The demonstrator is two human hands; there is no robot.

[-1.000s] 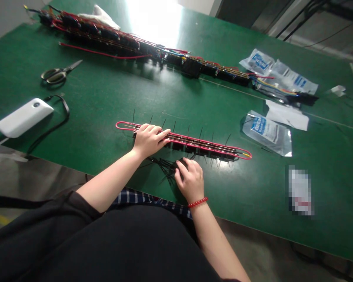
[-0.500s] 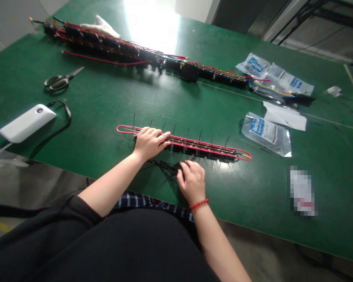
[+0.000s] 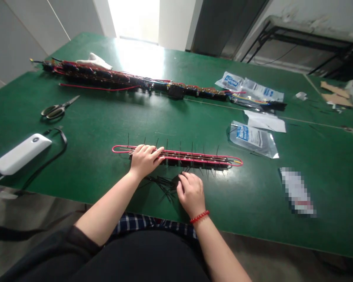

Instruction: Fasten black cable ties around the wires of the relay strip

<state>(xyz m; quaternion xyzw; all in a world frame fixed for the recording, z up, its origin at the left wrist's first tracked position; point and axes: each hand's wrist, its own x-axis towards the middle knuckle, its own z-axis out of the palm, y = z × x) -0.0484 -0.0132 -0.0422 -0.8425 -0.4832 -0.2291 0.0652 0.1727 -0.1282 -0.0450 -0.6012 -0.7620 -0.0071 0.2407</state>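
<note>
A long, narrow black wired strip point(image 3: 182, 159) lies across the table in front of me, with a red wire looped along its length and around both ends. Thin black cable ties stick out from its far and near sides. My left hand point(image 3: 145, 159) is closed over the strip's left part, its index finger stretched along the top. Just below, a loose heap of black cable ties point(image 3: 163, 186) lies on the table. At the right end of the heap is my right hand point(image 3: 191, 192), fingers curled with the tips on the dark ties; the exact grip is partly hidden.
A longer wired assembly point(image 3: 120, 80) stretches across the back of the green table point(image 3: 106, 117). Scissors point(image 3: 59, 109) and a white device point(image 3: 22, 154) with a black cable lie left. Plastic bags point(image 3: 253, 139), white paper point(image 3: 266, 120) and a blurred-out item point(image 3: 298, 192) lie right.
The camera view has tilted up, so the table appears lower and more of the background shows. Both hands keep nearly the same places at the strip and the cable ties.
</note>
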